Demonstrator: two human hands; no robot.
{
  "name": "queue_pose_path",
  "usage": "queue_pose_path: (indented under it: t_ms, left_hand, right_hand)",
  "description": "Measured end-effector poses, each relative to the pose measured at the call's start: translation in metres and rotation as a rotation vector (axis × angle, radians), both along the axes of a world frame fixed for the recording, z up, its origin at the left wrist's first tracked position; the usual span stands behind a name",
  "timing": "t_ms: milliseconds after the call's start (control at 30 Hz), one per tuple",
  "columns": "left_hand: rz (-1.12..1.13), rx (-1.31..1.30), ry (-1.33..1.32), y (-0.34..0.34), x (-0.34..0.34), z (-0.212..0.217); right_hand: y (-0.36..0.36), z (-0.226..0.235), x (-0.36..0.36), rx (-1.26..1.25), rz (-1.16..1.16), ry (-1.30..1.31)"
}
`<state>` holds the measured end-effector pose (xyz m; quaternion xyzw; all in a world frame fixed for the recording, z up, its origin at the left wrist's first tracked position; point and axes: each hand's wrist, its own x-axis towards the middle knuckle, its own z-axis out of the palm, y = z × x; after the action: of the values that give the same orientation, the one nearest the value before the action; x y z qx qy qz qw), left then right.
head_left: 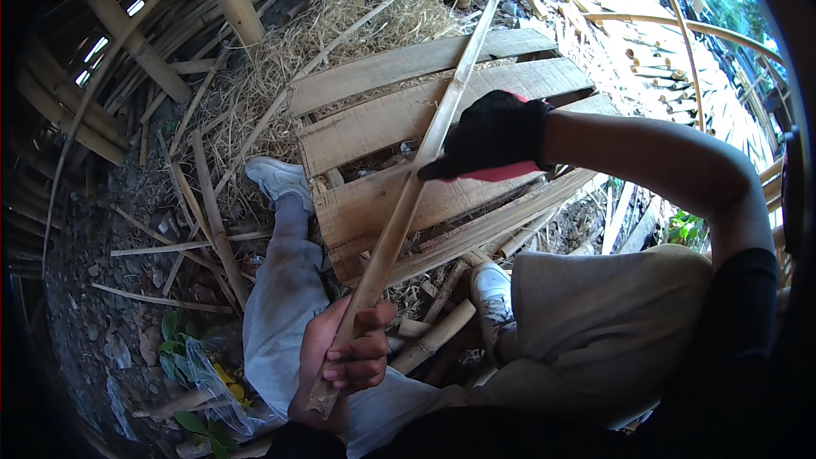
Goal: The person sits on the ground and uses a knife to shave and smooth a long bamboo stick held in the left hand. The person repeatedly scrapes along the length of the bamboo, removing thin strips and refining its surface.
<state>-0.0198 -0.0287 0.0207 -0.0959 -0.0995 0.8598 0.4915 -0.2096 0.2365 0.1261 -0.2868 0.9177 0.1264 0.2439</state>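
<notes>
A long split bamboo strip (432, 138) slants across a low slatted wooden platform (361, 149), from my lap to beyond its far edge. My left hand (357, 347), bare, is wrapped round the strip's near end, just above my lap. My right hand (497, 138) wears a black glove with red showing along its edges. It is closed over the middle of the strip, with a fingertip touching the strip's face. Whatever may be inside its curled fingers is hidden by the glove.
Pale shavings (255, 93) heap behind and left of the platform. Upright bamboo posts (225, 0) stand at the back. A short bamboo piece (435, 337) lies between my feet. Clear plastic (217, 382) and green leaves (177, 347) lie at lower left. Cut bamboo poles (671, 85) are stacked at right.
</notes>
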Motion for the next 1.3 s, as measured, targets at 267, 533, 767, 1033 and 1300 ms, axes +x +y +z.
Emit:
queue_pose_path:
  t_ms: [267,533,767,1033,1300]
  left_hand:
    - [-0.001,-0.024,-0.005,-0.005,0.000,0.002]
    - [0.021,-0.050,-0.023,-0.007,-0.003,-0.002]
    - [0.251,-0.196,0.204,-0.025,0.003,0.003]
    - [0.256,-1.021,0.609,-0.017,0.012,0.046]
    - [0.251,-1.112,0.755,-0.049,-0.004,0.025]
  right_hand:
    - [0.037,-0.008,-0.039,0.118,0.017,0.259]
    - [0.146,0.006,-0.123,0.284,-0.240,0.630]
    - [0.190,0.006,-0.120,0.025,-0.588,0.617]
    - [0.176,-0.005,-0.118,-0.075,-0.519,0.634]
    - [0.161,0.005,-0.111,-0.021,-0.446,0.614]
